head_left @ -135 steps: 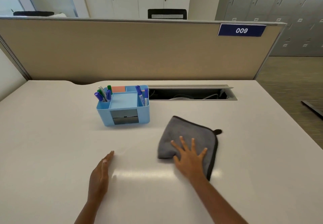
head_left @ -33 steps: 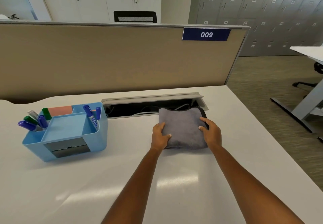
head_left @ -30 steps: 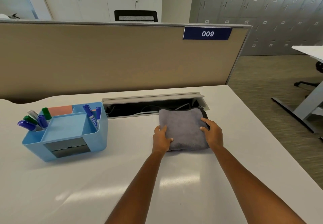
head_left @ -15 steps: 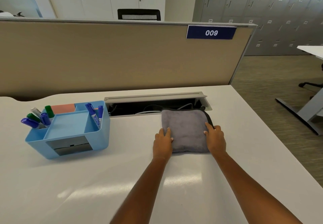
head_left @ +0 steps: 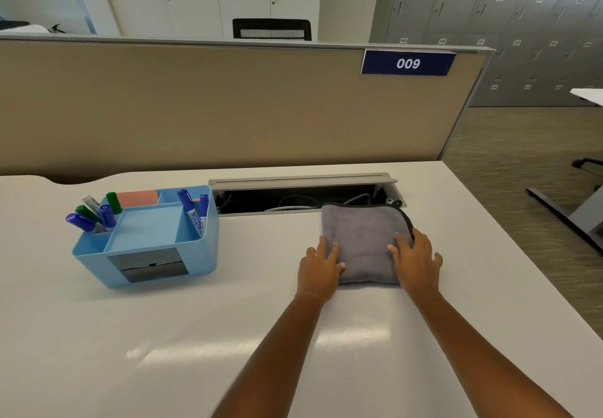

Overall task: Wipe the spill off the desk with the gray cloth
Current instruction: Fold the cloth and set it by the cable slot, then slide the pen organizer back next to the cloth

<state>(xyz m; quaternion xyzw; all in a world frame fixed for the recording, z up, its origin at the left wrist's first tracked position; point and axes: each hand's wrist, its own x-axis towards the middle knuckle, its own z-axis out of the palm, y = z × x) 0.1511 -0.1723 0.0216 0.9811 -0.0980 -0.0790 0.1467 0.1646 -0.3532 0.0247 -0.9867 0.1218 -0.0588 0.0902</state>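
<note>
Desk [head_left: 98, 336]: one, white, wide bare stretch front and left, right edge near. Cable tray slot [head_left: 293, 197]: one, open, along back. Blue organizer [head_left: 146, 238]: one, left of slot, well apart from cloth. Gray cloth [head_left: 362, 238]: one, folded, far edge at slot lip; since a second ago unmoved. Left hand [head_left: 319, 270], right hand [head_left: 416, 262]: fingers spread, flat on cloth's near corners; earlier gripping sides, now slid nearer. Markers [head_left: 98, 218]: about seven, upright in organizer.
</note>
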